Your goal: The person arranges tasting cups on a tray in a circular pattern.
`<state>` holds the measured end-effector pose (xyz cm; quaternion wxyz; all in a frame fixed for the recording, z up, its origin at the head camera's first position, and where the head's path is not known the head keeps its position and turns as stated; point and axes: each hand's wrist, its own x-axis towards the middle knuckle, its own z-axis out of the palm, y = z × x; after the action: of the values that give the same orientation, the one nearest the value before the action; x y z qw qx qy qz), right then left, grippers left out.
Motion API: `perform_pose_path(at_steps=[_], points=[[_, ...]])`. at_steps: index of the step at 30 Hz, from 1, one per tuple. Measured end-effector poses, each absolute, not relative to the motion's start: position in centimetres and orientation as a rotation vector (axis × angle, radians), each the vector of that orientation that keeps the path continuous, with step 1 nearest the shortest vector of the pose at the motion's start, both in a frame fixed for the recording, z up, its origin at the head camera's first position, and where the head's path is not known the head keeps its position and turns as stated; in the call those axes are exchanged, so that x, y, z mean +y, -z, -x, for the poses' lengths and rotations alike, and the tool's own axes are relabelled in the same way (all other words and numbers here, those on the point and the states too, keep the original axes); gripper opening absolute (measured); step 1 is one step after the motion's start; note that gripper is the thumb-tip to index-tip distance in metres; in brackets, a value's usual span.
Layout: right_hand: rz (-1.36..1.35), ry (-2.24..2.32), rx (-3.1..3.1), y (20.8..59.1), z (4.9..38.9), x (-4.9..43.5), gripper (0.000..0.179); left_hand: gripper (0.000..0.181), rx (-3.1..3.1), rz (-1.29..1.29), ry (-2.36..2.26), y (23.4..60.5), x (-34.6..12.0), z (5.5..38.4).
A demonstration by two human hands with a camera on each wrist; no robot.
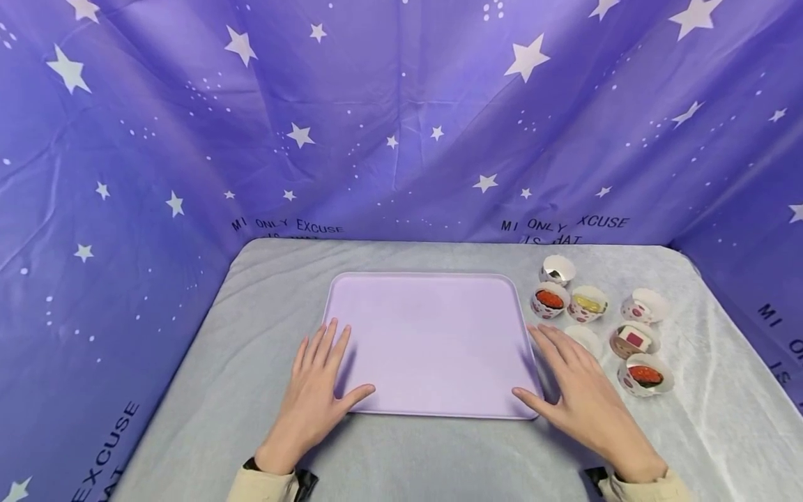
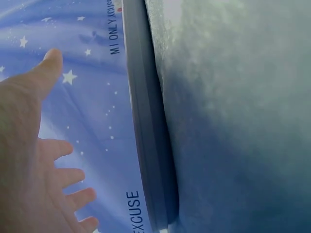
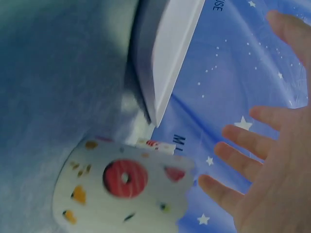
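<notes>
A pale purple rectangular tray (image 1: 433,341) lies on the grey cloth. At its left edge is my left hand (image 1: 316,390), palm down with fingers extended and thumb out. My right hand (image 1: 577,387) is spread the same way at the right edge. Both look raised above the cloth in the wrist views, and neither holds anything. Beside the right hand stands a printed paper cup (image 1: 583,339), partly hidden by it. In the right wrist view, a cup with a doughnut print (image 3: 126,189) stands below that hand's fingers.
Several more paper cups stand right of the tray. Two hold orange-red topped sushi-like pieces (image 1: 549,299), one a yellow-topped piece (image 1: 588,304), another a white block with a red square (image 1: 633,339). A purple star-patterned curtain (image 1: 401,125) hangs behind the table.
</notes>
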<state>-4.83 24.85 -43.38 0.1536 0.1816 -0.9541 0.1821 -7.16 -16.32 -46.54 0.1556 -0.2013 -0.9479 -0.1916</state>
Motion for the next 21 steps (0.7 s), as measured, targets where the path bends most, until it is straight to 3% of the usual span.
perform_pose_path(at_steps=[21], points=[[-0.354, -0.832, -2.852, 42.2, 2.9, 29.3, 0.093, 0.107, -2.802, 0.516, 0.679, 47.8, -20.7, 6.7]])
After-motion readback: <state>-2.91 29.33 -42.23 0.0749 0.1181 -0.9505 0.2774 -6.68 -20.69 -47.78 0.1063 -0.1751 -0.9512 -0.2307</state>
